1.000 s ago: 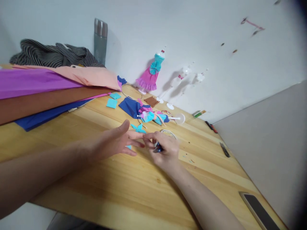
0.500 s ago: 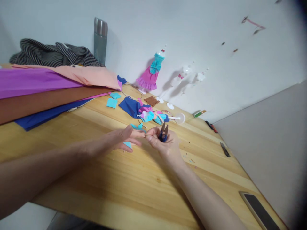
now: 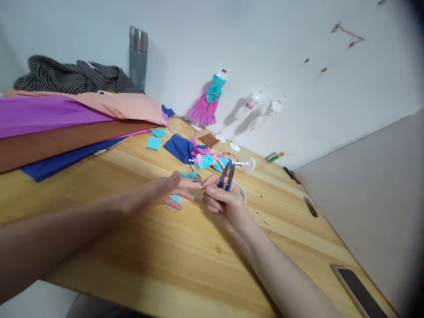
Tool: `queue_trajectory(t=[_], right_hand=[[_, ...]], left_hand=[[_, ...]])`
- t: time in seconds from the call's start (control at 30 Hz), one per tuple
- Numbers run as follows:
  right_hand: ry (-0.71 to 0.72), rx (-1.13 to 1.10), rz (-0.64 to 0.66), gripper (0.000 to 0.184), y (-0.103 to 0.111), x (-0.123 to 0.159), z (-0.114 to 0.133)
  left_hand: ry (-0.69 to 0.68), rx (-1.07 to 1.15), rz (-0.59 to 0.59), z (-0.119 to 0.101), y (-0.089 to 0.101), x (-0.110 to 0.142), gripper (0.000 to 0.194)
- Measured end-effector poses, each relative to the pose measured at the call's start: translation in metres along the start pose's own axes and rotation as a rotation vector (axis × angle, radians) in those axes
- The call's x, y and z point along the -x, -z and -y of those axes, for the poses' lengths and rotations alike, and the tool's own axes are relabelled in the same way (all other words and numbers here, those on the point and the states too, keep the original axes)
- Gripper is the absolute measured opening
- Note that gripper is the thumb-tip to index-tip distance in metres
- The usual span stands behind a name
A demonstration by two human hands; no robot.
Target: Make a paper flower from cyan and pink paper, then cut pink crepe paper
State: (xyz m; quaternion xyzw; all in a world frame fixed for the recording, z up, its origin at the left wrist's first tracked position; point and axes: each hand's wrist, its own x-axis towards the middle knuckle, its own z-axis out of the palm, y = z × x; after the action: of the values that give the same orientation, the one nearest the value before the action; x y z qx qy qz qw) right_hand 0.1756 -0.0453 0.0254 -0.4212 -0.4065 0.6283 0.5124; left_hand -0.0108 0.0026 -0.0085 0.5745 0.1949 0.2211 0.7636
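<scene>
One pair of snips (image 3: 229, 179), blades pointing wallward, gripped by the right hand (image 3: 228, 201); left hand (image 3: 163, 189), fingers spread, at its fingertips.

We could read no text, label, brand, number or sign anywhere. On the grey flask (image 3: 138, 59), the blue-handled snips (image 3: 229, 183), the small green item (image 3: 274, 157) and the dark-faced device (image 3: 362, 289) on the tabletop (image 3: 172, 260), we made out no legible lettering.

Snips (image 3: 228, 183): blu. handles. Squares (image 3: 154, 143): turq. Cloth (image 3: 111, 78): dk. w/ lt. stripes. Skirt (image 3: 203, 108): pink. Bow (image 3: 213, 93): turq. Bottle (image 3: 137, 66): gry.
</scene>
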Motion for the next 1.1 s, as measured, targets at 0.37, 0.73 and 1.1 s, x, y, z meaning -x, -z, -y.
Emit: queue_trajectory(t=[0.37,0.73,1.1], right_hand=[[0.207,0.393,0.033,0.023,0.013,0.001,0.000],[0.365,0.731,-0.055,0.016,0.007,0.004,0.003],[0.367,0.682,-0.152,0.017,0.008,0.002,-0.004]], left_hand=[[0.022,0.130,-0.022,-0.007,-0.002,-0.001,0.080],[0.004,0.178,-0.076,-0.010,-0.004,0.003,0.076],[0.023,0.127,-0.043,-0.010,-0.003,0.001,0.084]])
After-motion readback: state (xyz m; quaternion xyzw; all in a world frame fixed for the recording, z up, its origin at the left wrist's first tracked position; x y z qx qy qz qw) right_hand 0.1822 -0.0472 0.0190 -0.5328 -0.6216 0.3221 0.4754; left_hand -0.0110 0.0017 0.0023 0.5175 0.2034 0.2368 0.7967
